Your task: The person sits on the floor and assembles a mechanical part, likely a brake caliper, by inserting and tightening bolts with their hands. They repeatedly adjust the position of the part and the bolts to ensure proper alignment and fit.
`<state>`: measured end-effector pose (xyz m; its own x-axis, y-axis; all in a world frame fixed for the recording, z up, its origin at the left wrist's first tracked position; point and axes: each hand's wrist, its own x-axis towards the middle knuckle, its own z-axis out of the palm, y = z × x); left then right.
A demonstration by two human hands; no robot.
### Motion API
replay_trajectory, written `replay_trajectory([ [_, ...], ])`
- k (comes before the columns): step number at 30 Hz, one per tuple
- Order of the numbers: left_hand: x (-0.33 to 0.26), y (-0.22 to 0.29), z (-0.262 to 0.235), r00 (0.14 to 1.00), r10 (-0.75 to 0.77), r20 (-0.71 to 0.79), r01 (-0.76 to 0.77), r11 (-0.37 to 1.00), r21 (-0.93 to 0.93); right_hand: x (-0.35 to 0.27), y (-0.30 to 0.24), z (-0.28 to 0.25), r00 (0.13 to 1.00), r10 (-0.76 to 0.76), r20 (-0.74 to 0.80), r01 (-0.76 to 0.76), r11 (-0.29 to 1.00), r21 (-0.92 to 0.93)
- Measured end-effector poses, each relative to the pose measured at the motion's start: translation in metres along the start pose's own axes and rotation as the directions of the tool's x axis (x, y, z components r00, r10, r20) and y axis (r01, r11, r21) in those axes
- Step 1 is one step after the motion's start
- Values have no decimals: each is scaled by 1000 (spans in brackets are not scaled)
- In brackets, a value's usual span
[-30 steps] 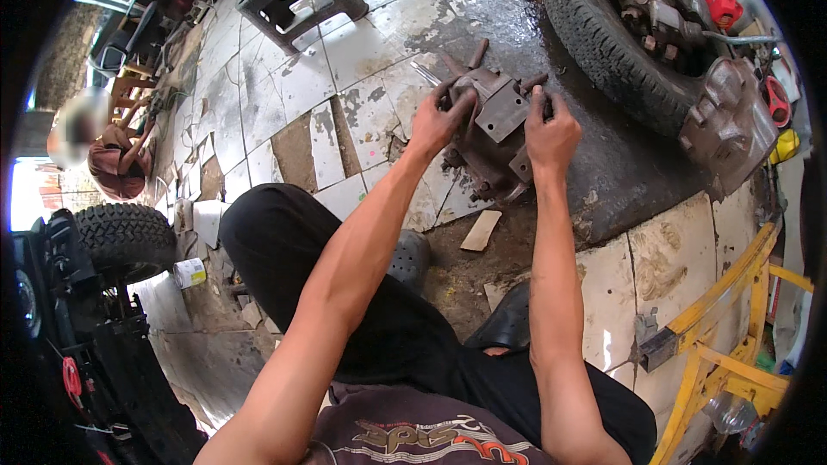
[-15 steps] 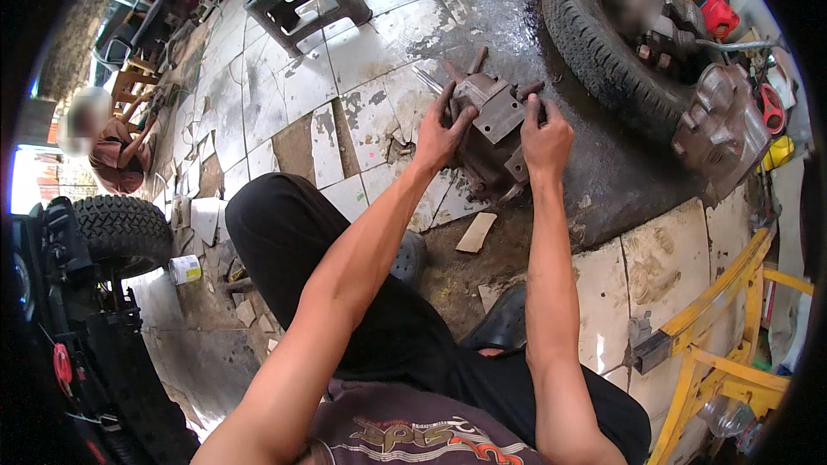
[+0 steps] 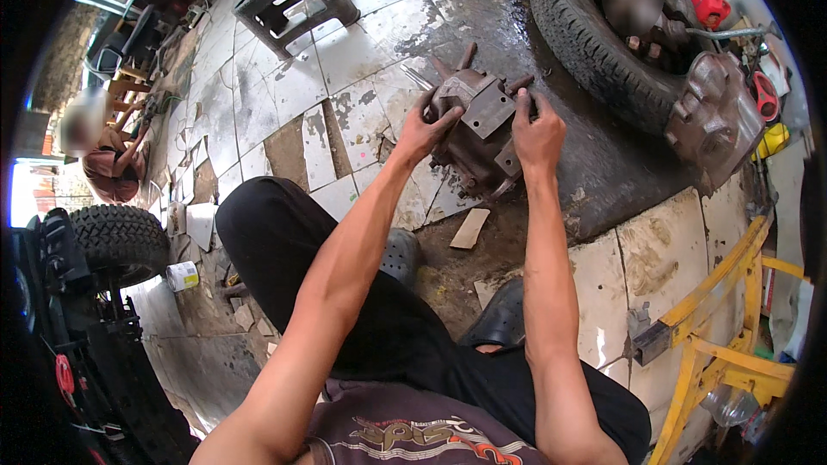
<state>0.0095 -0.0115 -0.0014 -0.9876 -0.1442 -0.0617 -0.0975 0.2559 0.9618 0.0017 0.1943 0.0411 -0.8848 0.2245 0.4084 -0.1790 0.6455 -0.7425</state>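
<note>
On the floor ahead of me lies a greasy, dark brown metal gearbox casing (image 3: 476,159), with rods sticking out at its far end. A flat grey metal face with small holes (image 3: 492,114) lies uppermost on it, between my hands. My left hand (image 3: 424,131) holds the casing's left side, thumb toward the grey face and index finger farther out. At the right edge, my right hand (image 3: 539,133) has thumb and fingers pinched near a short, rod-like projection (image 3: 519,83). Its fingertips partly hide what they grip.
A large tyre (image 3: 594,43) with metal parts in it lies at the far right, beside another rusty casing (image 3: 719,116). A black stool (image 3: 297,0) stands far ahead. A yellow metal frame (image 3: 724,293) is near right; broken tiles (image 3: 469,229) lie about. A person (image 3: 112,155) crouches far left.
The whole view has shifted slightly, so everything sits a little farther left. Both hands stay at the casing with almost the same grip.
</note>
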Motion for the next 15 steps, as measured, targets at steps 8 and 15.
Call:
replay_trajectory([
  [8, 5, 6, 19, 983, 98, -155, -89, 994, 64, -1, 3, 4, 1000, -6, -7, 6, 1000, -25],
  [15, 15, -4, 6, 979, 161, -125, -118, 947, 298, 1, 2, 9, 1000, 9, -11, -9, 1000, 7],
])
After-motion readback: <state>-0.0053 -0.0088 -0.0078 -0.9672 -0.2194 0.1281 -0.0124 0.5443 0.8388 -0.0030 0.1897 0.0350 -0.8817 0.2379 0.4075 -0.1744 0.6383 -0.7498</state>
